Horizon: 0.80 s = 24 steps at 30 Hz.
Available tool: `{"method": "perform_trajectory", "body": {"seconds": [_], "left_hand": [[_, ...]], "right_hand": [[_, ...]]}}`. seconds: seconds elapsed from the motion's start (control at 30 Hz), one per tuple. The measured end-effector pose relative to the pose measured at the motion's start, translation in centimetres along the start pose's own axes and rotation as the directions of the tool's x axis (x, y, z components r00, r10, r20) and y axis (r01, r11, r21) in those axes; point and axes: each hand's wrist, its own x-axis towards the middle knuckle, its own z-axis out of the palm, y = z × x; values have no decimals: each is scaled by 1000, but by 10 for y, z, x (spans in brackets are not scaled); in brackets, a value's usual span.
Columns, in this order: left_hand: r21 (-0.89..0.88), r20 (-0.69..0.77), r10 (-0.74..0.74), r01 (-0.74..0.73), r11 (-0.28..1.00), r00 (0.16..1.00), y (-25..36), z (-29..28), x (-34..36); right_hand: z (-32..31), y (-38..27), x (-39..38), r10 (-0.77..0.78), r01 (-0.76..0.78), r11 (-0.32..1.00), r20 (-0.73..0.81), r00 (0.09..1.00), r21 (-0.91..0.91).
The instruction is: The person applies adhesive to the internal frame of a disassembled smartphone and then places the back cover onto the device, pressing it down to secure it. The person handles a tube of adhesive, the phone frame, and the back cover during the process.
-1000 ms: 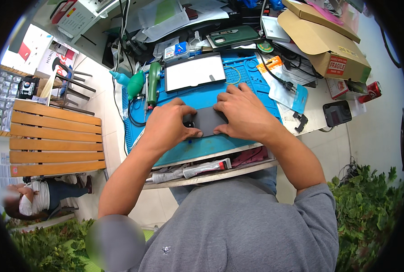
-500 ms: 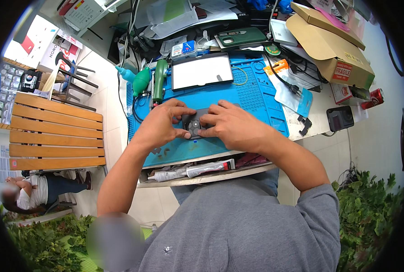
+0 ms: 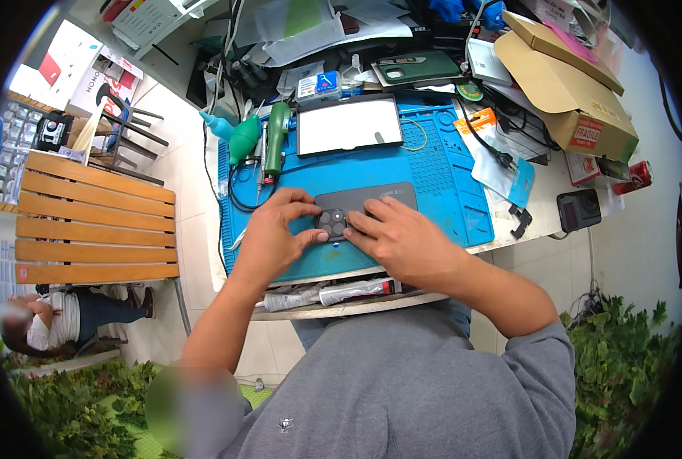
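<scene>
Both hands on the dark phone, back side up, lying flat on the blue work mat at the near part of the counter. Left hand: fingers curled over the phone's left end, thumb pressed beside the camera cluster, pinching that end. Right hand: fingertips pressed flat on the back cover just right of the cluster, not wrapped around it.

Phone's long axis runs left-right, slightly tilted up toward the right; camera end points left.

Near edge and left end of the phone are covered by the fingers, so can't see the lower rim. Only the right upper part is clear. Tablet with white screen lies further back on the mat, green tool to its left. Tubes on the ledge below the mat, partly hidden by the wrists.
</scene>
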Motion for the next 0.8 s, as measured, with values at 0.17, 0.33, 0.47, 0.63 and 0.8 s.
{"method": "perform_trajectory", "body": {"seconds": [0.17, 0.33, 0.47, 0.63, 0.8], "left_hand": [[133, -143, 177, -158, 978, 974, -5, 23, -26], [296, -165, 333, -275, 915, 928, -3, 36, -42], [346, -171, 349, -276, 897, 921, -1, 43, -49], [369, -133, 383, -313, 875, 914, -3, 39, -51], [357, -85, 420, -366, 860, 904, -11, 32, -51]], "right_hand": [[2, -11, -2, -26, 24, 994, -23, 999, -102], [0, -18, -5, -26, 27, 987, 7, 1000, -158], [4, -30, -5, -2, 4, 970, 8, 1000, -243], [2, -35, -6, 60, -48, 977, 51, 997, -208], [-4, -27, -11, 16, -16, 981, -2, 1000, -194]]}}
